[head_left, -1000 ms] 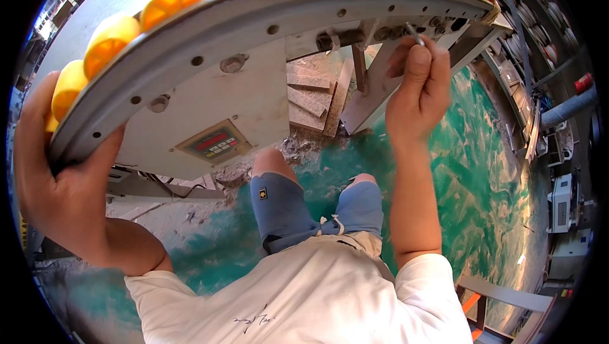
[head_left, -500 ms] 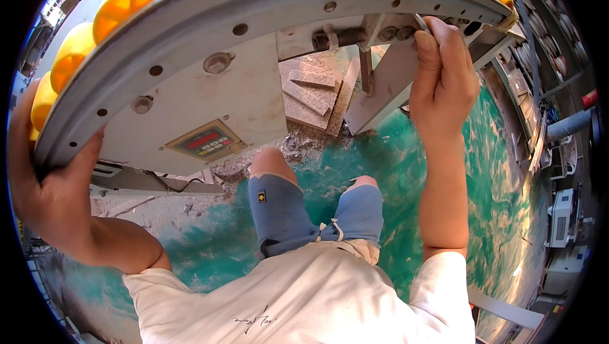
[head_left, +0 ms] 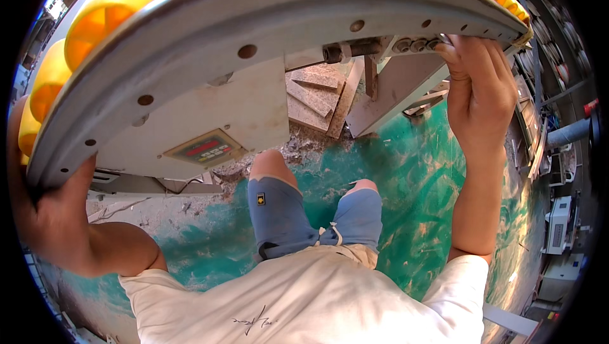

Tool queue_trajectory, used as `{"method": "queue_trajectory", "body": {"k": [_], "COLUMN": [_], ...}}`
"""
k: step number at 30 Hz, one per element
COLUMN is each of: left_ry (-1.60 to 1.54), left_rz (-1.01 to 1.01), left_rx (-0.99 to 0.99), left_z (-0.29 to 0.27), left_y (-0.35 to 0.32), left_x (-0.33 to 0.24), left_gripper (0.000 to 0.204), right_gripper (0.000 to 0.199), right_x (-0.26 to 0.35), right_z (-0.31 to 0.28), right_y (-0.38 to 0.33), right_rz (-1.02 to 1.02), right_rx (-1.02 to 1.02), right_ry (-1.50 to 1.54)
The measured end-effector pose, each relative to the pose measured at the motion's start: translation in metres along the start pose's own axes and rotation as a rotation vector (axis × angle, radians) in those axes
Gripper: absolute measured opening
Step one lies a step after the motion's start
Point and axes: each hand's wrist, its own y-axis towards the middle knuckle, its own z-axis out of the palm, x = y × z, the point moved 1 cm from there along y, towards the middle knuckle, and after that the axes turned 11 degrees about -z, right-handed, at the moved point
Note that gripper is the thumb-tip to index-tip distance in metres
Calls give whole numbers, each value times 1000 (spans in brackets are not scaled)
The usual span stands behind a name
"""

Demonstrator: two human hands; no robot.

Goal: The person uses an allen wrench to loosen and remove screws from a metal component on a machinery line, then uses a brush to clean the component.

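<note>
Across the top runs a long grey metal rail [head_left: 298, 7] with round holes, and yellow rollers [head_left: 108, 17] line its far side. My left hand [head_left: 54, 217] wraps round the rail's left end, thumb on the near face and fingers out of sight behind. At the right end, my right hand [head_left: 482, 87] is closed in a pinch beside a row of bolts [head_left: 419, 46] under the rail. A sliver of something pale shows at its fingertips; what it is stays hidden. A threaded bolt [head_left: 355, 50] lies left of that row.
Below the rail sits a light machine panel [head_left: 247, 106] with a keypad display [head_left: 204, 147]. Wood offcuts [head_left: 314, 99] and debris lie beneath it on a green-stained floor [head_left: 419, 217]. A sloping metal beam [head_left: 393, 93] stands at centre right. Shelving and equipment [head_left: 561, 223] line the right side.
The rail has shifted nearer in view. My right hand has moved to the right along it, and the pale piece at its fingertips is less visible. My left hand keeps its hold.
</note>
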Motion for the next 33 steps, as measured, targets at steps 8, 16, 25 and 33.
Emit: {"method": "queue_trajectory", "body": {"k": [8, 16, 25, 33], "left_ry": [-60, -68, -74, -133], "left_rz": [-7, -49, -79, -105], "left_rx": [-23, -42, -53, -48], "left_z": [3, 4, 5, 11], "left_y": [-3, -9, -13, -13], "left_x": [-3, -2, 0, 10], "left_gripper": [49, 52, 55, 58], "right_gripper": [13, 14, 19, 22], "right_x": [32, 32, 33, 49], "right_z": [26, 37, 44, 74], "right_y": [-9, -16, -15, -10], "right_rz": [461, 467, 514, 578], "right_rx": [-176, -265, -274, -503], "right_ry": [132, 160, 336, -68]}}
